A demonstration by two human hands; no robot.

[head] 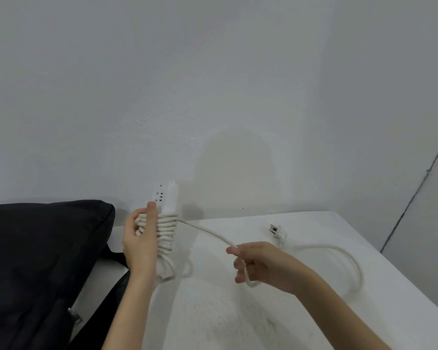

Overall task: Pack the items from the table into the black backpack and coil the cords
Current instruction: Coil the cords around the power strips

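Note:
My left hand (139, 245) grips a white power strip (168, 195) upright above the table's left part, thumb pressed over several turns of its white cord (339, 251) wound round the strip's body. A stretch of cord runs from the windings to my right hand (257, 263), which pinches it a little above the table. Beyond that hand the cord loops loosely over the tabletop and ends in a white plug (277, 230) lying near the back edge. The black backpack (36, 248) lies at the left, beside my left hand.
The white table (238, 311) stands against a pale wall, its right edge slanting down toward the lower right. A black backpack strap with a metal buckle (74, 315) lies on the table near my left forearm.

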